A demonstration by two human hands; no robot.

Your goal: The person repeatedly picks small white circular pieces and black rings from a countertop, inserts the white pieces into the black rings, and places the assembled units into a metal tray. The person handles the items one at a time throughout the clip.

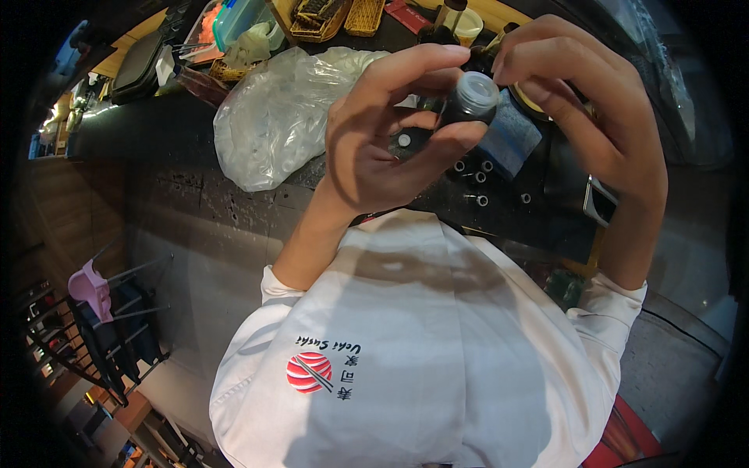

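Note:
My left hand is wrapped round a small dark bottle with a pale, translucent neck; its mouth is tilted up toward me. The thumb and fingers press on the bottle's sides. Bent over the bottle from the right, my right hand has its fingertips beside the neck, the thumb apart from them. Nothing shows between those fingers; whether they touch the neck I cannot tell. Below the bottle, several small white ring-shaped pieces lie on the black counter. A small white cap lies under my left hand.
A large clear plastic bag lies left of my hands. Behind are wicker baskets, a teal-edged container and dark bottles. A blue packet and a phone lie to the right. A pink seat stands lower left.

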